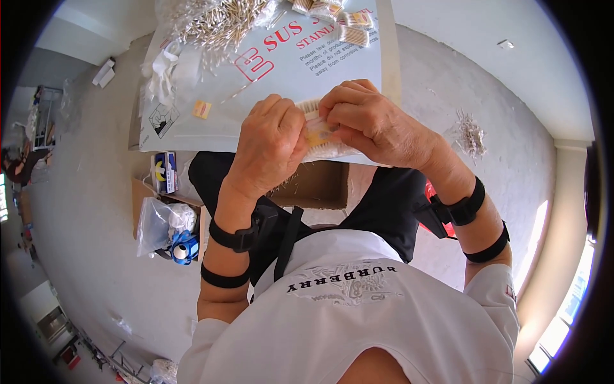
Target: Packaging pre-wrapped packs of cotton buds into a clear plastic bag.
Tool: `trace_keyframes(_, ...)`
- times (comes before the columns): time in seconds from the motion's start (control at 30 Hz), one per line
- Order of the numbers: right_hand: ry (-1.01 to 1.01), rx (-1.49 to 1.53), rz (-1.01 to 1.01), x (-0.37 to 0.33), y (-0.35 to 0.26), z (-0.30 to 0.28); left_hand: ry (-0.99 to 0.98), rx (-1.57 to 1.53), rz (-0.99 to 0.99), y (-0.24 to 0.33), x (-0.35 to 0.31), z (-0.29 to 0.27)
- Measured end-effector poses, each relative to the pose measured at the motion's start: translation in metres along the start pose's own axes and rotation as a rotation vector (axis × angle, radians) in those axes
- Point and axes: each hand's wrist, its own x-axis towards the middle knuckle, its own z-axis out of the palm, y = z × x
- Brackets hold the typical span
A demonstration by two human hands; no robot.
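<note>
Above the near edge of the table, both hands hold a clear plastic packet of cotton swabs (pixel 318 136) with a yellowish label showing through. My left hand (pixel 268 142) is closed on its left end, fingers curled. At the upper right side, my right hand (pixel 377 125) pinches the plastic, its fingertips partly hidden. A small yellow label card (pixel 202 109) lies on the table left of my hands. Between it and my hands rests a loose swab (pixel 238 91). Farther off is a heap of loose cotton swabs (pixel 220 24), with several filled swab packets (pixel 354 36) to its right.
The printed grey-blue sheet (pixel 281 80) covers the table. Below its edge, an open cardboard box (pixel 313 190) sits between my legs. Scattered swabs (pixel 470 136) lie on the floor at right. At left stand a plastic bag (pixel 152 227) and a blue tape roll (pixel 185 247).
</note>
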Motion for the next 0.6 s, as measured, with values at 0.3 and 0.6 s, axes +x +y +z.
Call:
trace_keyframes(0.3,0.026,-0.178,0.065,0.006,-0.013,0.012,0.045,-0.124,-0.020,-0.005,-0.006,0.005)
trace_keyframes(0.6,-0.004,-0.350,-0.043,0.007,-0.010,0.019,-0.021,-0.152,-0.002,-0.006,-0.006,-0.005)
